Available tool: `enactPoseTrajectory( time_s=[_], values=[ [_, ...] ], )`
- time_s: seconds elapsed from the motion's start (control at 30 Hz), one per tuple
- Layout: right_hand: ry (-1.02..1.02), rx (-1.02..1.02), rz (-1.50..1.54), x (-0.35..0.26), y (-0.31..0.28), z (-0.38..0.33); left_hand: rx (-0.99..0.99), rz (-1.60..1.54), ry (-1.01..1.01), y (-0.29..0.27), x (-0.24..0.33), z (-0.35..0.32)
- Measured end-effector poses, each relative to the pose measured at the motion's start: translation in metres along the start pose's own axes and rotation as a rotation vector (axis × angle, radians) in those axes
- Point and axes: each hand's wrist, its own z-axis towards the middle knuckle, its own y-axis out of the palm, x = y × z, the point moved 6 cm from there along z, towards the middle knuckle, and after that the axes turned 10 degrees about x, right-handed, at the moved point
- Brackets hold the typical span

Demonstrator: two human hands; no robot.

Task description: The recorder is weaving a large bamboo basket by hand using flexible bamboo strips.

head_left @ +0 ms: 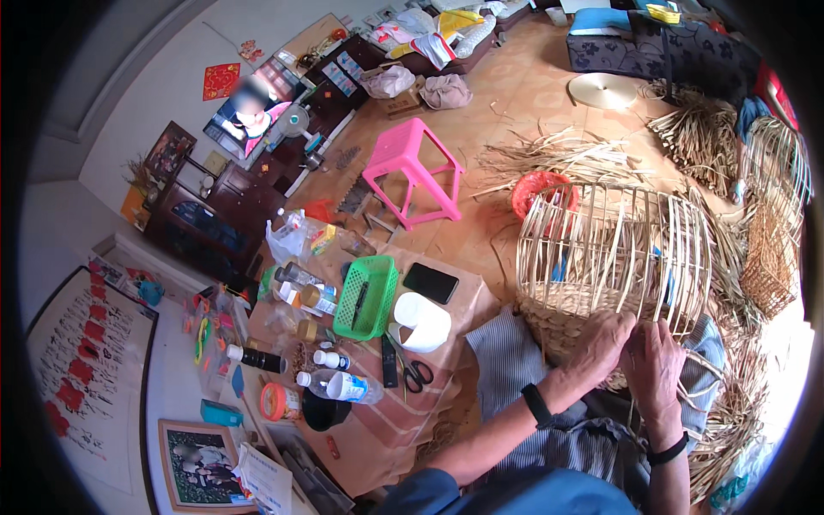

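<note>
A half-woven basket (pixel 562 322) rests on my lap, its thin upright stakes (pixel 592 227) bare above a braided straw band. My left hand (pixel 598 345) is closed at the edge of the woven band, fingertips pinching a straw strand there. Right beside it, my right hand (pixel 654 371) is closed too, thumb and fingers pressed together on straw at the same edge. The strand between the fingertips is mostly hidden by the hands. Loose straw ends (pixel 702 367) stick out to the right of my right hand. A striped grey cloth (pixel 506 352) lies under the basket.
Loose straw (pixel 558 159) is strewn on the floor, with bundles (pixel 699 142) at right. A cloth-covered table at left bears a green basket (pixel 366 296), phone (pixel 431 282), paper roll (pixel 421 323), scissors (pixel 418 375) and bottles. Beyond stand a pink stool (pixel 412 163) and red basin (pixel 542 193).
</note>
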Motion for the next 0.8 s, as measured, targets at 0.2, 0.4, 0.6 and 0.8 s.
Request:
enactPoseTrajectory(
  time_s=[0.2, 0.4, 0.6, 0.8],
  values=[
    [-0.08, -0.02, -0.003, -0.001, -0.015, -0.009, -0.113, -0.104, 0.111, -0.011, 0.002, 0.002],
    [-0.064, -0.07, -0.208, 0.035, -0.016, -0.012, -0.113, -0.246, -0.086, 0.002, -0.008, 0.008],
    [-0.088, -0.138, -0.201, 0.046, -0.007, -0.03, -0.151, -0.38, -0.279, 0.006, -0.021, 0.009],
    [-0.049, -0.28, -0.04, 0.05, -0.019, -0.05, -0.224, -0.372, -0.297, 0.01, -0.027, 0.013]
  ],
)
